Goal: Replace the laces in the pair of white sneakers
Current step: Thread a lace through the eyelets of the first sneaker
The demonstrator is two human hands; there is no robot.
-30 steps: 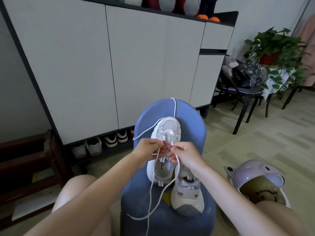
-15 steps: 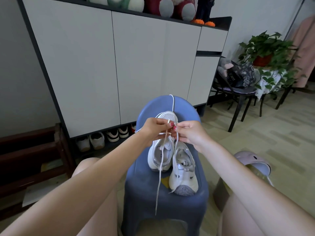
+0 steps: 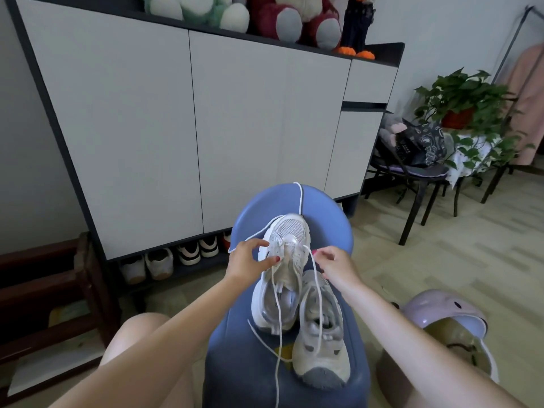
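Two white sneakers lie on a blue stool. The left sneaker points away from me; the right sneaker points toward me. My left hand grips the left sneaker's side near the toe, thumb on the eyelets. My right hand pinches a white lace that runs from the sneaker's lower eyelets. Loose lace ends trail down over the stool's front. Another lace end lies across the stool's far rim.
A tall grey cabinet stands behind the stool, with several shoes under it and plush toys on top. A pink helmet sits at right by my knee. A black chair and potted plant stand far right.
My hands have moved apart: the left now holds the sneaker's side, and the right has drawn the lace out to the right. The camera view has tilted upward slightly.
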